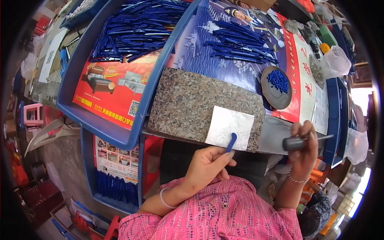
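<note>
My left hand (212,162) pinches a narrow blue strip (231,143) between thumb and fingers. The strip's rounded far end rests on a square silver metal plate (220,125). That plate lies at the near edge of a speckled granite slab (188,100). Off to the right, my right hand (306,150) is raised and closed around a tool (294,144) with a thick dark grey cylindrical end and a thin metal rod pointing right. It is slightly blurred, so its exact kind is unclear. Beyond the slab, a round dish (273,102) contains many tiny blue pieces (278,81).
Blue strips (242,44) lie heaped behind the slab. A large blue tray (138,120) at the left holds a bigger pile (136,28). Below it stands another blue bin (89,176) with similar pieces. Clear plastic bags (336,62) and a blue tray (334,116) border the right side.
</note>
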`<action>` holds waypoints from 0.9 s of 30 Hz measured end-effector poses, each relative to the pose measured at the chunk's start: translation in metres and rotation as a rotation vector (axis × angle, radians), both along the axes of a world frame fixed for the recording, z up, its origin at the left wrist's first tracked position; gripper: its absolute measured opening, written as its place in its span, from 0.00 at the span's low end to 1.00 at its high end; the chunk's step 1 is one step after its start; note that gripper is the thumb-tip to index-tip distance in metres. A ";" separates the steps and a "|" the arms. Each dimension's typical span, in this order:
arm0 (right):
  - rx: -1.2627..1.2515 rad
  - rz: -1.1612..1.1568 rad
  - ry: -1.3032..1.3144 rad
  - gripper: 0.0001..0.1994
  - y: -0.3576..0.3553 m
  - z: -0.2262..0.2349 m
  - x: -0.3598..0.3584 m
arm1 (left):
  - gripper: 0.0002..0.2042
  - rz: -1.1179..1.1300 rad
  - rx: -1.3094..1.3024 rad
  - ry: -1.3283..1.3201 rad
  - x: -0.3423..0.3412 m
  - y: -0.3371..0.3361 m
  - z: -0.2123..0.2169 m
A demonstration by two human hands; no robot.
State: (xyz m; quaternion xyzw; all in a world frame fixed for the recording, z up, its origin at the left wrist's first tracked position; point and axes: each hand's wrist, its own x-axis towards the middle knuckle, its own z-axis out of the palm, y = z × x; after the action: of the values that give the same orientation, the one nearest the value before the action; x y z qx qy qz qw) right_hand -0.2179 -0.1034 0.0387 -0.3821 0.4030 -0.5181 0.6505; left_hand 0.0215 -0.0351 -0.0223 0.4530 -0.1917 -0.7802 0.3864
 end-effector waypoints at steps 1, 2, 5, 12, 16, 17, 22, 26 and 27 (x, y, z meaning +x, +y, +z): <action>0.005 -0.006 0.095 0.11 0.005 0.001 0.020 | 0.09 0.001 0.003 0.001 0.000 0.000 -0.001; 0.009 -0.007 0.189 0.11 0.009 0.000 0.038 | 0.10 -0.018 -0.003 -0.017 0.002 0.000 -0.003; -0.241 0.100 0.395 0.12 0.018 -0.005 0.072 | 0.10 -0.045 -0.011 -0.044 -0.001 -0.002 -0.001; -0.556 0.306 0.927 0.04 0.007 -0.011 0.094 | 0.12 -0.009 -0.016 0.041 -0.002 -0.001 -0.003; -0.751 0.106 0.928 0.02 0.018 0.022 0.087 | 0.11 -0.104 0.014 0.032 0.002 -0.006 0.006; -0.737 0.205 0.995 0.04 0.020 0.019 0.087 | 0.11 -0.096 0.026 0.028 0.001 -0.001 0.003; -0.543 0.436 1.002 0.04 -0.006 -0.003 0.104 | 0.11 -0.067 -0.020 0.003 0.005 -0.009 -0.005; 0.038 0.295 0.666 0.06 0.038 -0.003 0.048 | 0.12 -0.107 0.014 0.041 0.005 -0.008 0.001; 0.716 0.212 0.285 0.11 0.063 0.001 0.027 | 0.12 -0.121 -0.011 0.052 0.003 -0.006 0.007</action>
State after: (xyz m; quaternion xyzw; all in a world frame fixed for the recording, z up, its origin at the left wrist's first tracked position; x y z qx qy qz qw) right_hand -0.1909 -0.0403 0.0402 -0.2390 0.6027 -0.2165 0.7300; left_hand 0.0247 -0.0410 -0.0155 0.4179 -0.2127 -0.8127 0.3458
